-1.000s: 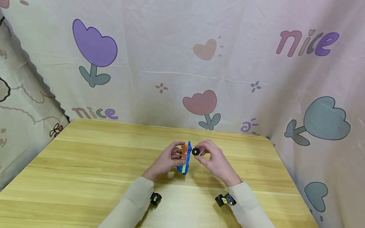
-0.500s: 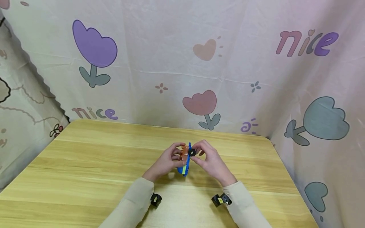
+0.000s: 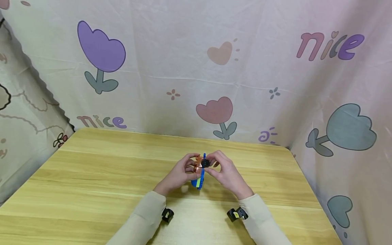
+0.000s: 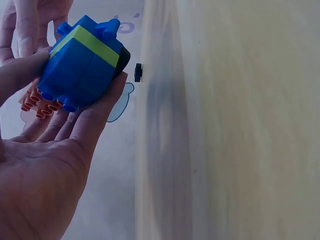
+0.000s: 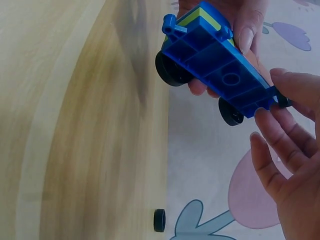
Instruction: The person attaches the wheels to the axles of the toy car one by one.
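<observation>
My left hand (image 3: 177, 174) grips a toy car (image 3: 198, 182) made of building blocks, blue with a lime stripe (image 4: 92, 42) and orange blocks (image 4: 42, 104) on top. It is held tilted off the table, its ribbed blue underside (image 5: 220, 70) visible in the right wrist view. Two black wheels (image 5: 231, 111) sit along one side of that underside. On the opposite side, my right hand (image 3: 229, 175) pinches another black wheel (image 3: 205, 163) at the end of the car. Fingers partly cover this wheel in the right wrist view.
A loose black wheel (image 5: 159, 220) stands on the wooden table (image 3: 101, 177) near its far edge; it also shows in the left wrist view. A patterned cloth (image 3: 171, 58) hangs behind the table. Black wrist cameras (image 3: 167, 215) are strapped on both sleeves.
My right hand has moved left, bringing the wheel from a gap beside the car up against its side. The wheel has turned slightly. The left hand has barely moved.
</observation>
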Tool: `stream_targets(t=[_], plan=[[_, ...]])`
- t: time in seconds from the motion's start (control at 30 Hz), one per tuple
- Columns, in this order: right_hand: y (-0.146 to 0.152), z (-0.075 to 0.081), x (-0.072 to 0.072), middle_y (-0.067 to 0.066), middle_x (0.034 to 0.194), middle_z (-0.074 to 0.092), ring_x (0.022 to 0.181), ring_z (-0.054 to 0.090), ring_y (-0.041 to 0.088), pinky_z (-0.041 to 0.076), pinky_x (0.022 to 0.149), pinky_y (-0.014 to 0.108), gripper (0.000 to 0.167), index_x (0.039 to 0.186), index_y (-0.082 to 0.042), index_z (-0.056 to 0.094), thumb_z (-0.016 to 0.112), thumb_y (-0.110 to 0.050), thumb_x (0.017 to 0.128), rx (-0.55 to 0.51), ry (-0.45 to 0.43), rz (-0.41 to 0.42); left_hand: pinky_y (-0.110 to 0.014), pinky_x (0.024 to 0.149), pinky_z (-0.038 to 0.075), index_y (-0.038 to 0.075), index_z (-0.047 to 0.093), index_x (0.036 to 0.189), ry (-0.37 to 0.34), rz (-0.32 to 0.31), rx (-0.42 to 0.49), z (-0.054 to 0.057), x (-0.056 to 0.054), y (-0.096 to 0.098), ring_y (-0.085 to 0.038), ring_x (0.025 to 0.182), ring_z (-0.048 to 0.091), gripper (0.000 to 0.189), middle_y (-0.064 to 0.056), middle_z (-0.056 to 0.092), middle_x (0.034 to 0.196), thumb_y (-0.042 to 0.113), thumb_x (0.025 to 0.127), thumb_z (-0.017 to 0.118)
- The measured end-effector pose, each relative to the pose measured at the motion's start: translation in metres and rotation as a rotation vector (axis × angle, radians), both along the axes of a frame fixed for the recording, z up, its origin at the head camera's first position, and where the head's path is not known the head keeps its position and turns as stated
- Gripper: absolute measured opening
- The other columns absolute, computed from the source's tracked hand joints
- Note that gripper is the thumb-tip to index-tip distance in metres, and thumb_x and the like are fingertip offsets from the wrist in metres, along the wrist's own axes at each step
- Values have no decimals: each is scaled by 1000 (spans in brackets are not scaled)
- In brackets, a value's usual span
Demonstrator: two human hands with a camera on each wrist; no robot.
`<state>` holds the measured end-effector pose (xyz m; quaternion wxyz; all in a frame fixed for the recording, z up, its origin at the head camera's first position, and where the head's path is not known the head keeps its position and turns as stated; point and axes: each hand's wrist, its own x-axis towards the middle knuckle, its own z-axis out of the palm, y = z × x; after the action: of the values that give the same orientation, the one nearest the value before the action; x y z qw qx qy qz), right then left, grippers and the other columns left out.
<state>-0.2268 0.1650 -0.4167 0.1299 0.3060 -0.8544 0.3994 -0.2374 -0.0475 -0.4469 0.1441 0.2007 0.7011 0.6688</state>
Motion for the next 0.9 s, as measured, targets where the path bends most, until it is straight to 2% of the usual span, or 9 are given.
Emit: stream_targets(t=[0.27, 0.43, 0.6, 0.73, 0.9], plan=[[-1, 1, 1, -7, 99, 64, 90, 60, 10, 53, 77, 38, 34, 116, -14, 61, 76, -8, 86, 13, -48, 1, -42, 91, 51, 1, 34, 147, 34, 5, -2, 1, 1, 1, -32, 104, 62, 65, -16, 62, 117, -1, 91, 67], [-3, 2, 2, -8, 93, 64, 86, 60, 12, 52, 74, 44, 32, 114, -16, 61, 77, -10, 86, 27, -83, -1, -44, 92, 50, 3, 35, 146, 31, 19, -23, 3, 2, 2, -28, 103, 63, 56, -15, 63, 118, 15, 98, 62], [-3, 3, 2, -9, 91, 64, 85, 60, 10, 51, 73, 47, 31, 114, -17, 61, 76, -13, 87, 23, -74, 20, -42, 91, 51, 5, 38, 145, 14, 52, -40, 5, 3, 4, -26, 102, 63, 55, -12, 64, 116, 27, 100, 60], [-3, 0, 2, -9, 94, 64, 87, 60, 10, 52, 76, 43, 28, 117, -16, 61, 73, -17, 91, -14, -97, 37, -42, 90, 52, 4, 37, 144, 13, 73, -30, 5, 3, 5, -28, 101, 64, 51, -13, 65, 113, 22, 101, 57], [-3, -3, 3, -7, 97, 64, 89, 60, 12, 50, 80, 38, 19, 117, -14, 62, 62, -20, 99, -94, -183, -8, -45, 91, 50, 3, 39, 142, 23, 83, -27, 5, 2, 6, -30, 101, 63, 45, -14, 65, 110, 16, 102, 55]])
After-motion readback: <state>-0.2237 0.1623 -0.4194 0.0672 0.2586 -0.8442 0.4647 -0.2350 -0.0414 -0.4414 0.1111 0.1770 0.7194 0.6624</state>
